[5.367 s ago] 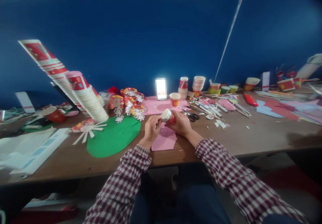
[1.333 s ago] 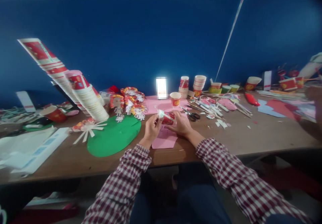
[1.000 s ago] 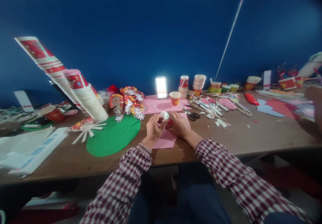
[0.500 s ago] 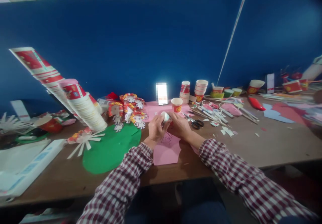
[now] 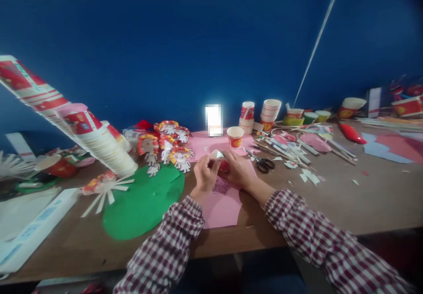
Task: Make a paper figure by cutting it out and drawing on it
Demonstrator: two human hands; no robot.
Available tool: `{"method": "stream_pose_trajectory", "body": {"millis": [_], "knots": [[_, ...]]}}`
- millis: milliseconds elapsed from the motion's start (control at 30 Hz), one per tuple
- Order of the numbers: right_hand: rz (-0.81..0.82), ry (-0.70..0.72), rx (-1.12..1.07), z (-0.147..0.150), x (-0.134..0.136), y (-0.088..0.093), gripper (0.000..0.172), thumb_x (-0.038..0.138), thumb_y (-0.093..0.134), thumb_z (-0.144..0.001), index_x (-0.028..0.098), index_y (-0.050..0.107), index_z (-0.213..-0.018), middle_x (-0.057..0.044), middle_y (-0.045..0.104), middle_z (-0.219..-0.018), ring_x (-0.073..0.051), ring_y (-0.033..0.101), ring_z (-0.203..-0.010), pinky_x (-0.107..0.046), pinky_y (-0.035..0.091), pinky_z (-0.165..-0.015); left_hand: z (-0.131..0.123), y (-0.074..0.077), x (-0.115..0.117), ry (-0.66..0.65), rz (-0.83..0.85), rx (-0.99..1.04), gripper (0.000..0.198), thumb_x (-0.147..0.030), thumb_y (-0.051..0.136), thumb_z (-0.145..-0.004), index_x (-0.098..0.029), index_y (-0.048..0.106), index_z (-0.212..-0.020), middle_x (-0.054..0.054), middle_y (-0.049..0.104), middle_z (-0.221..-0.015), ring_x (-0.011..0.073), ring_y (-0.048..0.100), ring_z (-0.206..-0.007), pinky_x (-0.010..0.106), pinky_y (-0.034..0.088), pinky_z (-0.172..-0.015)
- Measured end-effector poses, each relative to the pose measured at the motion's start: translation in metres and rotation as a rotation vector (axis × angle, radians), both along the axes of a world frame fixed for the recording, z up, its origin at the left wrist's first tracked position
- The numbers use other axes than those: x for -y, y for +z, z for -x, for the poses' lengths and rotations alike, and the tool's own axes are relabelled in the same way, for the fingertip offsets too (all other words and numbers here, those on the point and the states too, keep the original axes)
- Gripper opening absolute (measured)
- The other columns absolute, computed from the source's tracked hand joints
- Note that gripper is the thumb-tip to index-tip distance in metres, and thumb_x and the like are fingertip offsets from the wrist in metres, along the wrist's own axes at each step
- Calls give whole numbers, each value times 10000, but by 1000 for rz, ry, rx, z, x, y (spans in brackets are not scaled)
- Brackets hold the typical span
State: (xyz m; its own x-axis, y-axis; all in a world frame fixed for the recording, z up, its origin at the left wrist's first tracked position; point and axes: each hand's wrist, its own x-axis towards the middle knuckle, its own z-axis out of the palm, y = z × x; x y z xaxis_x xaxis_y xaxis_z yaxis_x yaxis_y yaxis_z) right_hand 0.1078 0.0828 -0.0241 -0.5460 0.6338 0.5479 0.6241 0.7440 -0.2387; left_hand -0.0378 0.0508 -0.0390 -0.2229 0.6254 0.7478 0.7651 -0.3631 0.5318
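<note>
Between my hands, over the pink sheet, is a small red and white paper cup [image 5: 224, 166], mostly hidden by my fingers. My left hand [image 5: 205, 173] is closed, its thumb and fingers pinching the cup's white end. From the other side, my right hand [image 5: 240, 170] wraps its fingers round the red wall. Beneath them lies the pink paper [image 5: 228, 208] with dark drawn lines on it. Another red paper cup [image 5: 235, 139] stands upright just beyond my hands. Black-handled scissors [image 5: 265, 165] lie to the right of my right hand.
A green paper shape [image 5: 142, 214] lies at left, near a leaning stack of paper cups [image 5: 109, 150]. Cut-out paper figures [image 5: 167, 146] cluster behind it. Pens, sticks and scraps [image 5: 291, 150] spread rightward. A blue wall [image 5: 148, 42] rises behind the table.
The view has shifted slightly, so the table's sides spread outward. Both hands stay on the cup, and more of its red wall shows between them.
</note>
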Motion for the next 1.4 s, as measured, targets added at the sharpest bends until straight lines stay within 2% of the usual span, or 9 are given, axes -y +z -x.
{"method": "stream_pose_trajectory", "body": {"millis": [367,633,867,1033,1100,1233,1400], "knots": [[-1,5,9,3,3,-4,651,471,622,-798,137,402,-1311,-137,624,-1104,-267,603,-979,-334,452,-767,7,-1,1,11,0,-90,440,-511,406,-929,-184,552,-675,22,569,-632,151,542,-615,275,391,-622],[-11,13,25,3,5,-4,685,520,608,-802,140,382,-1325,-136,618,-1105,-263,606,-964,-339,454,-765,12,1,3,0,-6,-74,379,-483,468,-910,-181,588,-714,31,603,-649,159,575,-623,275,417,-626],[-28,18,68,-3,11,-1,713,547,658,-763,134,433,-1298,-139,619,-1101,-269,606,-956,-338,453,-774,16,9,12,72,-11,9,342,-426,452,-920,-179,576,-718,17,591,-626,147,543,-561,268,402,-568],[-31,-29,73,-8,17,1,681,530,645,-785,143,434,-1304,-131,614,-1120,-264,607,-954,-329,454,-771,12,5,21,85,11,13,396,-377,300,-972,-180,582,-776,42,612,-689,159,573,-636,282,425,-621],[-34,-34,66,-8,19,0,676,529,645,-786,149,434,-1303,-131,612,-1124,-261,607,-948,-330,455,-775,7,4,24,81,17,-4,375,-396,329,-963,-179,583,-790,52,619,-731,173,580,-687,296,427,-654],[-37,-12,37,-6,24,-3,629,503,618,-818,148,430,-1301,-135,609,-1129,-256,605,-947,-342,455,-801,1,1,26,62,31,-35,309,-467,503,-883,-186,566,-770,29,585,-697,183,560,-684,304,421,-658],[-43,16,27,-5,27,-4,634,516,629,-808,142,441,-1284,-142,609,-1115,-269,597,-960,-369,456,-816,0,-3,25,59,26,-11,348,-447,430,-924,-186,557,-732,30,577,-677,165,541,-641,294,415,-640]]}}
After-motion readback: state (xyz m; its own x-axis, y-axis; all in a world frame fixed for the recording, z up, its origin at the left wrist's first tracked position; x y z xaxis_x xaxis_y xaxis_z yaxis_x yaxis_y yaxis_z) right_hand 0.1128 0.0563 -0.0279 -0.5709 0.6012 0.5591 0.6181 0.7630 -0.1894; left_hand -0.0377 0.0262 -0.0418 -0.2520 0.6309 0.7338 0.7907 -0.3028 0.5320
